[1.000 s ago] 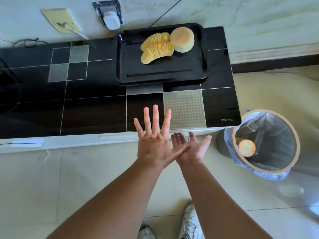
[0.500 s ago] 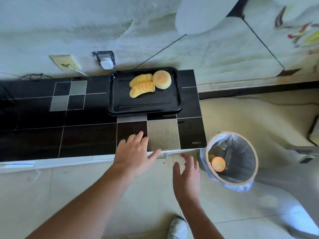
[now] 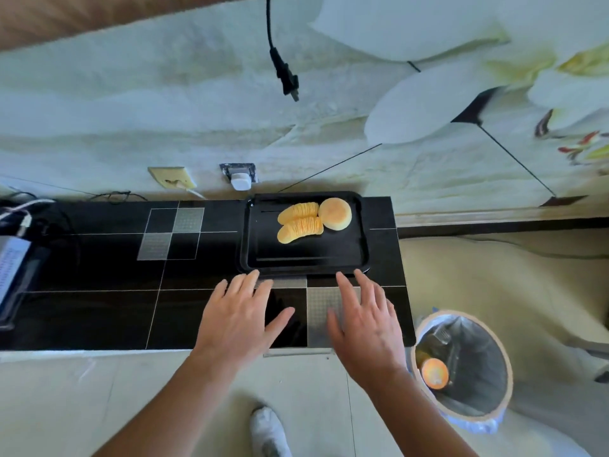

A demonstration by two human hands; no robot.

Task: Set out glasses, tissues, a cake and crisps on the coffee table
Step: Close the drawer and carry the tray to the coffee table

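On the black table (image 3: 108, 311), a tray (image 3: 361, 255) holds crisps (image 3: 298, 222) and cake (image 3: 334, 214); both hands' grip empty, fingers spread.

round cake (image 3: 334, 214) touching two crisp stacks (image 3: 299, 222) on black tray (image 3: 309, 255).

No lettering, label, brand or number can be read anywhere: the pale device (image 3: 11, 268) at the left edge carries rows of print too blurred to make out.

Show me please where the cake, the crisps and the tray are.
cake (image 3: 334, 214): head view, middle of its round top.
crisps (image 3: 300, 226): head view, middle of the two stacked rows.
tray (image 3: 309, 253): head view, bare black floor near its front rim.
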